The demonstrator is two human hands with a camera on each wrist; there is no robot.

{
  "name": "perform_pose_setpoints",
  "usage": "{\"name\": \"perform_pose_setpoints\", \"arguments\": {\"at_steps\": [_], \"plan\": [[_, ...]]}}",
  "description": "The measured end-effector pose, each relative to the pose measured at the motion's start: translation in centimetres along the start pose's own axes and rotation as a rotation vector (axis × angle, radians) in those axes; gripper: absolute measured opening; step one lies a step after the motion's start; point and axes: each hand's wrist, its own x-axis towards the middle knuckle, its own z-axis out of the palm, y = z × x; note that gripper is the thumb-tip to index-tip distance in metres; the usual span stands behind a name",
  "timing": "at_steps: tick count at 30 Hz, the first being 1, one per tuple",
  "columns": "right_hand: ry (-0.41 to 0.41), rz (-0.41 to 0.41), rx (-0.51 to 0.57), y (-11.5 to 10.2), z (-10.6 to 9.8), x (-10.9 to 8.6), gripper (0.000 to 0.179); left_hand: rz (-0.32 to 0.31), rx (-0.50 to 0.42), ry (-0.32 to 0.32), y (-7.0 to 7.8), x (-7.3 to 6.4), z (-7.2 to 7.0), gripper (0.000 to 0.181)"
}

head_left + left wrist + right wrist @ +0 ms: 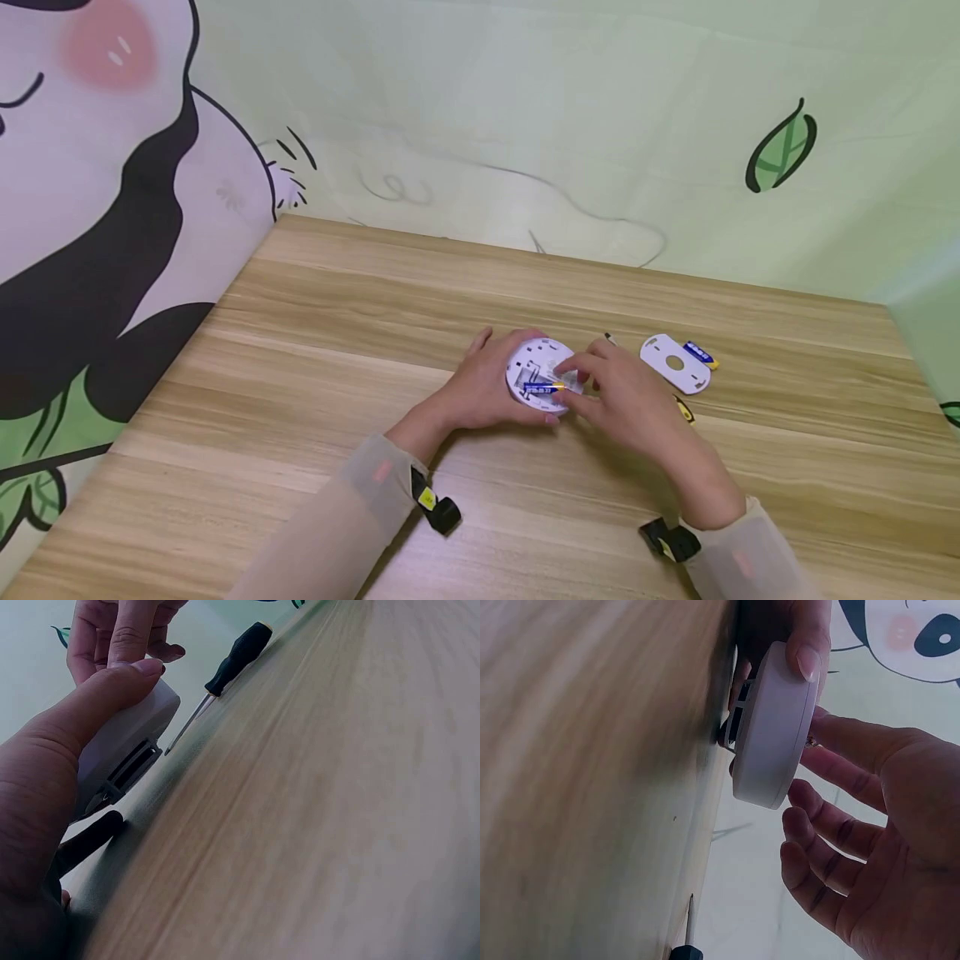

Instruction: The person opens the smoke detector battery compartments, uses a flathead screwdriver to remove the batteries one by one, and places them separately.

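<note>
A round white smoke alarm (533, 350) is tilted up off the table, its back with the battery compartment facing the head camera. My left hand (491, 383) grips it by the rim from the left, thumb along the near side. Dark vent slots (135, 766) show on its underside in the left wrist view. A blue and yellow battery (542, 388) lies across the compartment. My right hand (626, 396) pinches the battery's yellow end between thumb and index finger, while its other fingers (817, 859) curl loosely beside the alarm.
To the right lies a white mounting plate (660, 357) with a round hole, with a second blue and yellow battery (701, 355) against its far edge. A screwdriver (238, 658) with a dark handle lies on the wooden table (337, 300), partly hidden under my right hand in the head view.
</note>
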Motion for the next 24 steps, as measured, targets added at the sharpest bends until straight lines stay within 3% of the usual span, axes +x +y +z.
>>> {"name": "perform_pose_setpoints", "arguments": {"at_steps": [24], "plan": [[-0.009,0.005,-0.028,-0.57,0.55,-0.11,0.013,0.005,0.037,-0.009,0.03,-0.07,0.02,0.109]]}}
